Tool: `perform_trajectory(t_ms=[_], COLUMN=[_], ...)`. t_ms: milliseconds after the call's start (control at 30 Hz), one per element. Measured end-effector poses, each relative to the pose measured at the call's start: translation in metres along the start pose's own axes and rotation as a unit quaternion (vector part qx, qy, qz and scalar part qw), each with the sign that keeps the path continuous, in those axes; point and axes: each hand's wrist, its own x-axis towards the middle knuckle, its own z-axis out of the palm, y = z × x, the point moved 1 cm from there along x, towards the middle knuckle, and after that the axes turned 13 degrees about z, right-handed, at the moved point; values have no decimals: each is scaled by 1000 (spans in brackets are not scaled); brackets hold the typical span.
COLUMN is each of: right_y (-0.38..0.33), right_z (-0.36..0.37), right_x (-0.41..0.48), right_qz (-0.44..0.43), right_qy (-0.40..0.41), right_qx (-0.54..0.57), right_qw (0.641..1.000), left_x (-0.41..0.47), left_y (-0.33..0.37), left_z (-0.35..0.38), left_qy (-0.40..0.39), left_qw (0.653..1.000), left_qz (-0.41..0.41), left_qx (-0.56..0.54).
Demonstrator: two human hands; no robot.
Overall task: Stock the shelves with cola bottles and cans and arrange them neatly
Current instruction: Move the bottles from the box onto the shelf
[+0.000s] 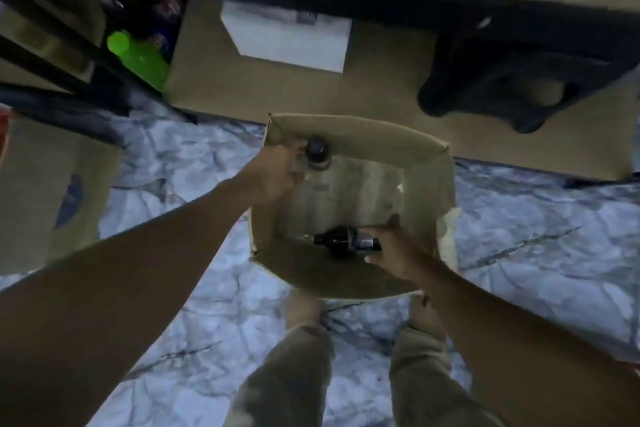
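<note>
An open cardboard box [429,191] stands on the marble floor in front of my feet. My left hand [277,172] reaches into its far left corner and grips an upright dark cola bottle [317,151] by its body; the black cap faces the camera. My right hand [393,246] is at the near right of the box and holds a second dark cola bottle [341,240] lying sideways, cap pointing left. The view is blurred.
A large cardboard carton with a white label [287,35] stands just behind the box. Black shelf rails [62,80] run at the left, with a green bottle [138,59] and dark bottles behind them. Another carton [38,191] sits at the left, a dark object [512,80] at the upper right.
</note>
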Motion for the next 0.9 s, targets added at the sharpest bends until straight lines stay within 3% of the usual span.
perform_trajectory(t_ms=[267,433,600,900], right_y=[10,-16,-31,-20], right_z=[75,95,111,49], right_x=[145,187,195,118], right_qz=[-31,-99,-110,-149], right_qy=[-53,-41,-45,75], right_qx=[-77,-146,-230,-174], right_qw=[995,983,966,970], left_x=[88,104,103,54], left_y=[-59,-75,-79,-53], left_z=[45,61,69,68], left_qy=[6,83,110,137], left_qw=[994,988,986,990], left_qz=[64,103,99,21], left_qx=[85,85,74,2])
